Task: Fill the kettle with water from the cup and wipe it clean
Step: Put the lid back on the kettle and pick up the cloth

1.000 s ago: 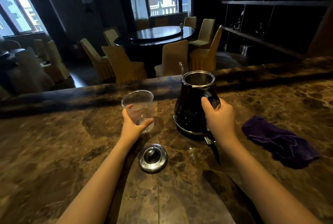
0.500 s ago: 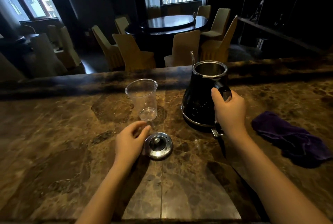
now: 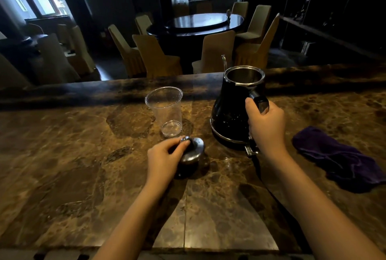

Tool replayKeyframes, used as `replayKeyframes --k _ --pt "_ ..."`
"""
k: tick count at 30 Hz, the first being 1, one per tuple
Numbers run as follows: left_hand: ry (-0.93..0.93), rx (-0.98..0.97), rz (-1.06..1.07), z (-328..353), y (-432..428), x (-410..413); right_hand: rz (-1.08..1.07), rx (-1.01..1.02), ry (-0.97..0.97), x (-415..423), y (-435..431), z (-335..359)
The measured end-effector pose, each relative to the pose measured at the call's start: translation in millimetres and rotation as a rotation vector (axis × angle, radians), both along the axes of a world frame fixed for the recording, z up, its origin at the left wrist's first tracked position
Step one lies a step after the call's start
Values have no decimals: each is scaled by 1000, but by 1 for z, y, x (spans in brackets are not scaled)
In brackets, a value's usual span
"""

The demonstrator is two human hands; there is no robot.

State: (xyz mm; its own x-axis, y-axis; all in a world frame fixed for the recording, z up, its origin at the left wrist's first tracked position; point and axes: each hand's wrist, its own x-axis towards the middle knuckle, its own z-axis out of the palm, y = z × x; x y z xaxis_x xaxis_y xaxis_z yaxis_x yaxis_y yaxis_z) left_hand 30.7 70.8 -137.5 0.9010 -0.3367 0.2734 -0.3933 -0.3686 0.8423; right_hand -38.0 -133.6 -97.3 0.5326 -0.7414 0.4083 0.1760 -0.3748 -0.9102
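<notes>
A black kettle point(image 3: 228, 113) with a steel rim stands open on the brown marble counter point(image 3: 83, 165). My right hand point(image 3: 266, 126) is closed around its handle. A clear plastic cup point(image 3: 166, 111) stands upright to the left of the kettle and looks empty. In front of the cup my left hand point(image 3: 165, 159) grips the knob of the round metal kettle lid point(image 3: 193, 152), which is tilted up off the counter. A purple cloth point(image 3: 338, 159) lies crumpled on the counter to the right of the kettle.
A black cord point(image 3: 263, 178) runs from the kettle's base toward me along the counter. Beyond the counter's far edge stand a dark round table point(image 3: 196, 22) and several covered chairs. Dark shelves point(image 3: 334, 9) fill the right wall.
My left hand let go of the cup, which now stands on the counter, moved to the lid and took hold of its knob, tilting the lid up. My right hand stayed on the kettle handle.
</notes>
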Motion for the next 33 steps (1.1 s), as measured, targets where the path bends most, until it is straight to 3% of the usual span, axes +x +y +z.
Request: replayKeyframes --k 3,8,15,21,25,33 --pt "-25 -147 -72 38 -18 9 -8 -9 10 0 0 0" --pt "-225 -260 -100 99 -75 32 4 13 53 -1 2 2" --pt "-311 -76 -161 114 -140 54 -53 -6 89 0 2 6" --pt "-373 -15 -241 117 -157 59 -65 17 81 0 3 5" --pt "-431 127 -312 117 -165 59 -47 18 71 1 1 2" --pt "-457 50 -386 119 -168 53 -82 -12 67 4 -2 -3"
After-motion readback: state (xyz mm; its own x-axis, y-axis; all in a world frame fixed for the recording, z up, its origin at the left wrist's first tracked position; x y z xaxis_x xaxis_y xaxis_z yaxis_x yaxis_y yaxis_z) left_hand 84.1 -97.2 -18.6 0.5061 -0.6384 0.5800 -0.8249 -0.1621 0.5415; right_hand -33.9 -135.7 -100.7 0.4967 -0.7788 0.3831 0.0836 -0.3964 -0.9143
